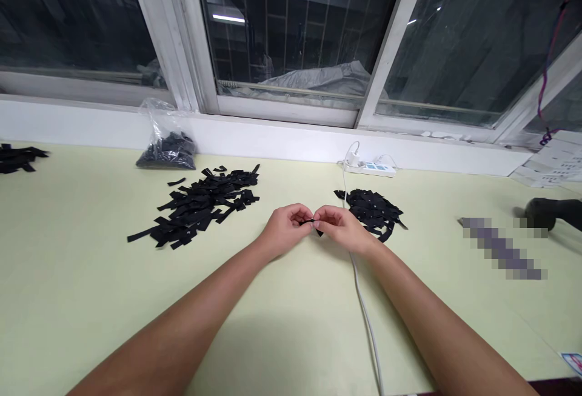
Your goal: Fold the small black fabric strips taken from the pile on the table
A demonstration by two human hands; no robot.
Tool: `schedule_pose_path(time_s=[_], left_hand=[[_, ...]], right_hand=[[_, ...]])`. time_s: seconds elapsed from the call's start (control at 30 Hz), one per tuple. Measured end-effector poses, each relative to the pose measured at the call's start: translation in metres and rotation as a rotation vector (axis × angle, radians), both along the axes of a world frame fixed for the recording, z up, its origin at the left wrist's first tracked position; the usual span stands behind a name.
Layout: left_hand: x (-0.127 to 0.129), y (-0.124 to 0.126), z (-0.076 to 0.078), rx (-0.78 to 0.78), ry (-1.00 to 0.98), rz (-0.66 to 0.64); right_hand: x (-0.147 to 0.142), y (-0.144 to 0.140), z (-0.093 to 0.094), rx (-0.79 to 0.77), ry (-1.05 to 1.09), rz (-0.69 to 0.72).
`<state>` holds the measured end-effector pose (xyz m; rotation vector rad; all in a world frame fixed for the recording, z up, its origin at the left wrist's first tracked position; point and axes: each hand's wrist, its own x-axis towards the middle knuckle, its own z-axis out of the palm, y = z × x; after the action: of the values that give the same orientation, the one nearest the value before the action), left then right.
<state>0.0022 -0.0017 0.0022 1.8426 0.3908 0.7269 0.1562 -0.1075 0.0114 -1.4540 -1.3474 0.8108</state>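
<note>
My left hand (pixel 289 230) and my right hand (pixel 340 226) meet over the middle of the table, fingertips pinched close together. Between them is a small black fabric strip (pixel 319 233), gripped from both sides; most of it is hidden by the fingers. To the left of my left hand lies a loose heap of black strips (pixel 200 205). A smaller pile of black strips (pixel 370 207) sits just behind and to the right of my right hand.
A clear plastic bag (pixel 167 150) holding black pieces stands by the wall. A white cable (pixel 364 305) runs from the power strip (pixel 370 168) past my right wrist to the front edge. More black strips (pixel 20 157) lie far left. A dark object (pixel 541 213) lies far right.
</note>
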Motion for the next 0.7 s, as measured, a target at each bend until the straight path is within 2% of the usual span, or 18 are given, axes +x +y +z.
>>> schedule_pose_path(time_s=[0.27,0.4,0.47,0.5,0.57,0.63,0.7], left_hand=[[-0.001,0.002,0.000,0.010,0.058,0.025],[-0.001,0.003,0.000,0.002,0.047,0.026],[-0.001,0.005,0.001,-0.008,0.037,0.040],[-0.002,0.006,0.001,-0.011,0.034,0.051],[-0.003,0.007,0.002,-0.018,0.034,0.068],[-0.004,0.007,0.001,-0.024,0.035,0.067],[-0.003,0.005,0.001,-0.015,0.041,0.055]], right_hand=[[0.001,-0.002,-0.001,-0.013,-0.100,-0.052],[-0.004,-0.007,0.017,-0.025,-0.259,-0.115],[0.004,-0.020,0.033,0.040,-0.368,-0.270],[0.014,-0.033,0.041,0.087,-0.387,-0.397],[0.046,-0.072,0.051,0.134,-0.354,-0.662],[0.093,-0.128,0.049,0.041,-0.430,-0.926],[0.145,-0.192,0.034,-0.154,-0.618,-1.211]])
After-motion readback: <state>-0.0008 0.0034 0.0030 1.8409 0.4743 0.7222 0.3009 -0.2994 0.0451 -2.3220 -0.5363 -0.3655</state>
